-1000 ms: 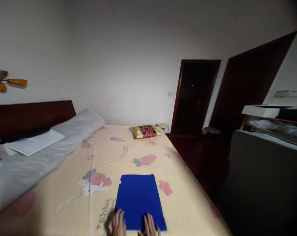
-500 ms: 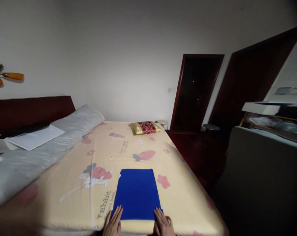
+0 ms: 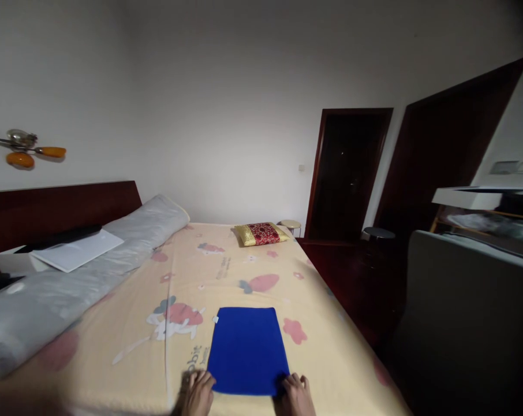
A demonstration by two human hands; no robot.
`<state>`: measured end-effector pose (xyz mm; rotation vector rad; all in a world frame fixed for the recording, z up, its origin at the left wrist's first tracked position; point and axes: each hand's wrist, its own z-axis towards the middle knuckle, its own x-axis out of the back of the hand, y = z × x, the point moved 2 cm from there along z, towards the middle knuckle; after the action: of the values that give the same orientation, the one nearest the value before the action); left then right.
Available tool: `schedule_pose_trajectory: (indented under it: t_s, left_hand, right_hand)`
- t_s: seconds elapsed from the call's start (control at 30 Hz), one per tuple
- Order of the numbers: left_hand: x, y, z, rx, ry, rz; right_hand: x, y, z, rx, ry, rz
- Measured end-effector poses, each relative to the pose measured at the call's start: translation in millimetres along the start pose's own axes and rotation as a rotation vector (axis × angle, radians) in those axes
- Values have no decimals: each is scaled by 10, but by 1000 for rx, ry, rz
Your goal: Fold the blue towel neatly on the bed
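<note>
A blue cloth (image 3: 248,349) lies flat on the bed, roughly square, with a small white tag on its left edge. My left hand (image 3: 200,394) is at its near left corner, with curled fingers closed on the edge. At the near right corner my right hand (image 3: 298,393) has its fingers bent and closed on the cloth in the same way. The fingertips of both hands are partly hidden. Beneath everything is a cream bedsheet (image 3: 331,358) printed with rabbits, carrots and flowers.
A gold and red pillow (image 3: 261,234) lies at the bed's far end. Along the left runs a grey rolled bundle (image 3: 131,234) with a white flat item (image 3: 77,251) on top. Stools (image 3: 378,233) stand beyond the bed. A dark panel (image 3: 456,312) rises on the right.
My fingers, earlier stretched flat over the cloth's near corners, are now curled in at those corners. The view has tilted up slightly and turned left; the cloth still lies flat.
</note>
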<state>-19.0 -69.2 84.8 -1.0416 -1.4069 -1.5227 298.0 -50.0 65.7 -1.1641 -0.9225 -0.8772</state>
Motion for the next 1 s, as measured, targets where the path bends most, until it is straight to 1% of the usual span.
schedule_pose_trajectory:
  t_s: [0.13,0.3,0.4,0.47,0.53,0.57,0.67,0.73,0.8,0.9,0.97,1.0]
  left_hand:
    - [118,50,27,55,-16,32]
    - [192,46,144,172,-98,78]
    - [142,59,187,216,-101,106]
    - [17,104,196,218,-60,130]
    - [-191,196,203,166,-19,123]
    - [-315,261,210,108,-13,102]
    - [-676,478,232,-151,-43,19]
    - [-830,558,238,-262,-52,7]
    - [-892,535,230,-309,-50,40]
    - [-841,327,180,-349,7,130]
    - [-758,144,134,-350,93,189]
    - [-713,70,111,-352,146,216]
  right_hand:
    - [96,20,7,-4,-57,-19]
    - [160,69,72,-60,-129,-48]
    - [149,66,106,-97,-122,-66]
    - [102,-10,112,-124,-73,-81]
    - [-9,-177,107,-126,-38,-75]
    - [-88,-292,102,-108,-35,-63]
    - [-359,-652,87,-22,-53,49]
    - [-502,-780,82,8,-69,122]
    - [-586,-740,78,32,-95,155]
    - [-633,-429,50,144,-113,108]
    - [-646,-182,4,193,-42,41]
    - [-653,-86,-26,186,22,6]
